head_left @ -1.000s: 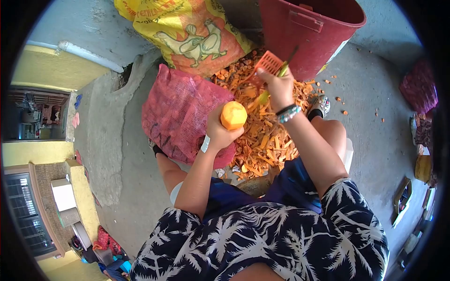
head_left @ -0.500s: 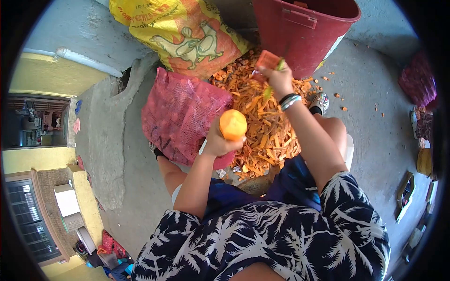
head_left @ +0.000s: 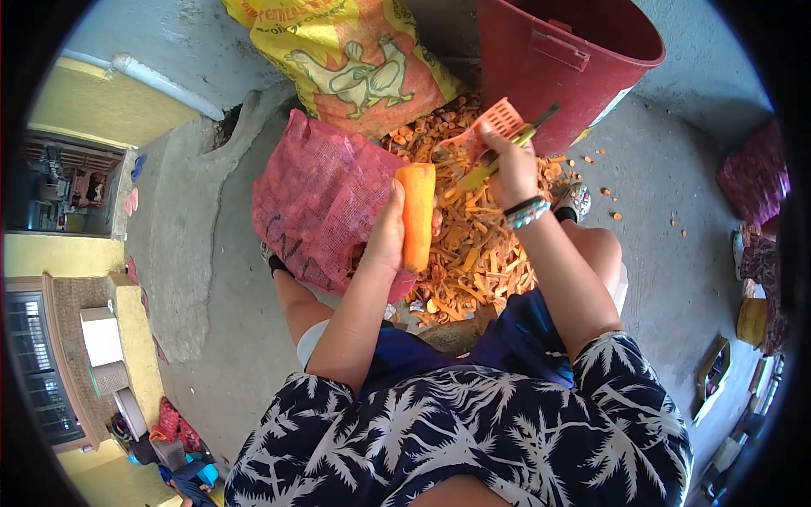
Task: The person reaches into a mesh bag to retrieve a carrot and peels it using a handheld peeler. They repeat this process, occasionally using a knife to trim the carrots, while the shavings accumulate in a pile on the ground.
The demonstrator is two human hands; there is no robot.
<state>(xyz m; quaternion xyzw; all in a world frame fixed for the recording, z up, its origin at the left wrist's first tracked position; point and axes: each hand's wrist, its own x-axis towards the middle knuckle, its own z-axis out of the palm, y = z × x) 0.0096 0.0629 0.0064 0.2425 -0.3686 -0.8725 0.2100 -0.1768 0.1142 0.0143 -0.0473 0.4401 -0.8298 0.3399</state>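
My left hand (head_left: 390, 232) is wrapped round a peeled carrot (head_left: 418, 215), which stands nearly upright with its smooth orange side showing. To its right, my right hand (head_left: 513, 169) is closed on an orange slotted plastic tool (head_left: 504, 119) and a knife with a yellow-green handle (head_left: 479, 175). The knife's dark blade pokes out past the fingers toward the bin. Both hands are over a heap of carrot peelings (head_left: 473, 253) on the floor between my legs. The inner fingers of both hands are partly hidden.
A red mesh sack (head_left: 325, 194) leans by my left leg. Behind it stands a yellow printed sack (head_left: 355, 72). A tall red bin (head_left: 524, 63) rises beyond the heap. Carrot bits (head_left: 616, 215) lie on the concrete floor (head_left: 659, 279), and a purple sack (head_left: 752, 173) sits far right.
The carrot has turned from end-on to lengthwise in my left hand. My right hand has come slightly lower, and the slotted tool and knife now show more clearly.
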